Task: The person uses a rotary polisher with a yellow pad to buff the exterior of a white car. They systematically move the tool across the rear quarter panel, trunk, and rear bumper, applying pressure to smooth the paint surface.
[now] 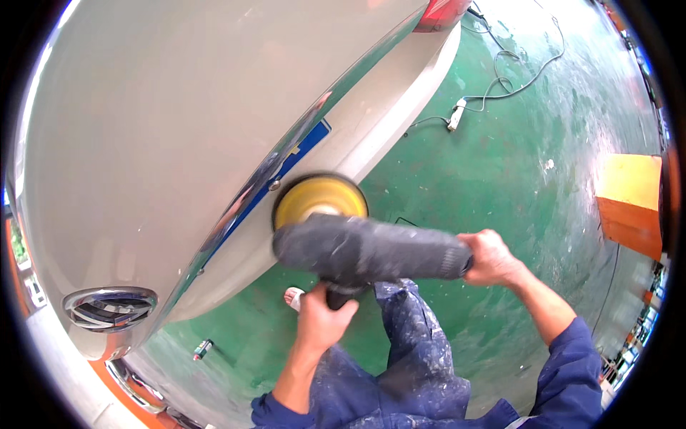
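Note:
A black car polisher (379, 247) lies across the middle of the view, held in both hands. Its round yellow pad (318, 200) is against or just over the pale bumper (371, 136) of a car (179, 107); the exact contact cannot be made out. My left hand (325, 318) is wrapped round the side handle near the polisher's head. At the tool's rear end, my right hand (489, 257) grips the body, with its fingers partly hidden. Beside the pad, a blue number plate (307, 150) sits under the chrome trim (286, 146).
A grey cable (500, 86) with a white power strip (456, 114) trails over the green floor (471, 164). An orange box (629, 200) stands at the right. On the floor at lower left lies a small bottle or can (203, 349). A red tail light (441, 16) shows at the top.

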The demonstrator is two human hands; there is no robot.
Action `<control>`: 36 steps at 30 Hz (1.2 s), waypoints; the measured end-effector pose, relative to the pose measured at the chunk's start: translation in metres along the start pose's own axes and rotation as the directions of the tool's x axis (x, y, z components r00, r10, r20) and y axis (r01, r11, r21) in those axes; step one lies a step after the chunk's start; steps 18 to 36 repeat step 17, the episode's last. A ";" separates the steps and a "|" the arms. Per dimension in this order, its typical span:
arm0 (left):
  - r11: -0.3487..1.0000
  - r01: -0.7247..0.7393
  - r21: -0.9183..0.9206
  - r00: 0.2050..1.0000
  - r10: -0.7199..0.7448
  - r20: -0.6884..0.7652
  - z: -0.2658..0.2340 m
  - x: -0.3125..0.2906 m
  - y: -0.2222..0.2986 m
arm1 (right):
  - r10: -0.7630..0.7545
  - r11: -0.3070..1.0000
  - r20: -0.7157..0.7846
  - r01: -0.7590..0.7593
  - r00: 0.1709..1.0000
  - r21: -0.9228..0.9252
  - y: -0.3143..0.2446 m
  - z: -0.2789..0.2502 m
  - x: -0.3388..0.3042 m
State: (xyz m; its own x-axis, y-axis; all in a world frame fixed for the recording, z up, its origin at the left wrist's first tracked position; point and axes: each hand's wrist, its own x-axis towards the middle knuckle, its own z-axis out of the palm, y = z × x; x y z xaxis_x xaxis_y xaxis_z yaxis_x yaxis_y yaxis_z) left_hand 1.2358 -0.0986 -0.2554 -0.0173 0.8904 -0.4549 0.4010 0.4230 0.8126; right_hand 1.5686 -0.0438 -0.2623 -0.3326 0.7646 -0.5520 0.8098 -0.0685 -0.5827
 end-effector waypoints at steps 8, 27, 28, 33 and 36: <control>0.984 0.173 0.035 0.981 -0.176 0.079 -0.009 -0.008 -0.006 | 0.025 0.999 0.068 -0.023 0.997 -0.027 -0.005 -0.005 0.000; 0.998 0.047 0.046 0.974 -0.056 0.219 0.031 0.064 0.078 | 0.185 0.980 -0.139 -0.173 0.973 0.094 0.021 -0.049 -0.037; 0.998 0.047 0.046 0.974 -0.056 0.219 0.031 0.064 0.078 | 0.185 0.980 -0.139 -0.173 0.973 0.094 0.021 -0.049 -0.037; 0.998 0.047 0.046 0.974 -0.056 0.219 0.031 0.064 0.078 | 0.185 0.980 -0.139 -0.173 0.973 0.094 0.021 -0.049 -0.037; 0.998 0.047 0.046 0.974 -0.056 0.219 0.031 0.064 0.078 | 0.185 0.980 -0.139 -0.173 0.973 0.094 0.021 -0.049 -0.037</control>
